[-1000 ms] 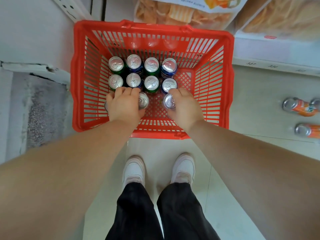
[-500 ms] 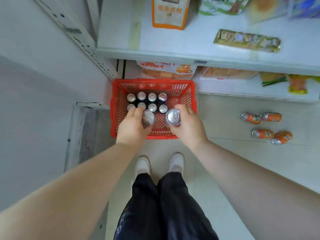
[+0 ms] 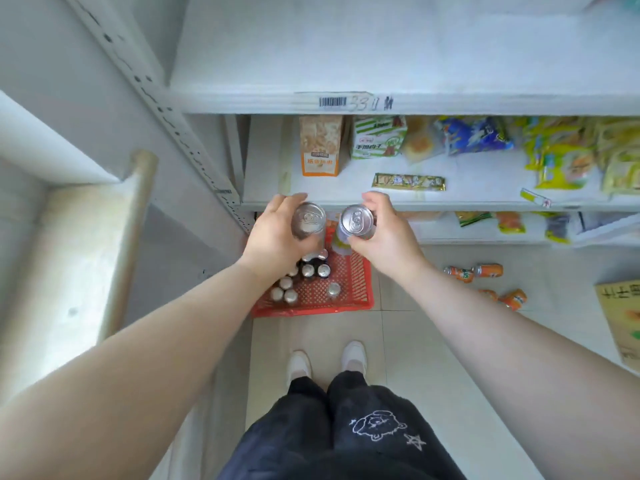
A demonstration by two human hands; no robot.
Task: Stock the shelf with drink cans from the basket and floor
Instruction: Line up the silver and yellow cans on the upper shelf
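My left hand grips an upright silver-topped can. Beside it, my right hand grips a second upright can. Both cans hang in the air just in front of the edge of the middle white shelf. Below them on the floor stands the red basket with several more cans upright inside. Several orange cans lie on their sides on the floor tiles to the right.
Snack packs stand on the middle shelf: an orange box, a green-white pack and a flat gold bar. A higher shelf juts out above. A cardboard box sits far right. My shoes stand behind the basket.
Both hands have lifted their cans out of the basket and up to the level of the middle shelf. The view has risen, so the basket looks smaller and more shelves show.
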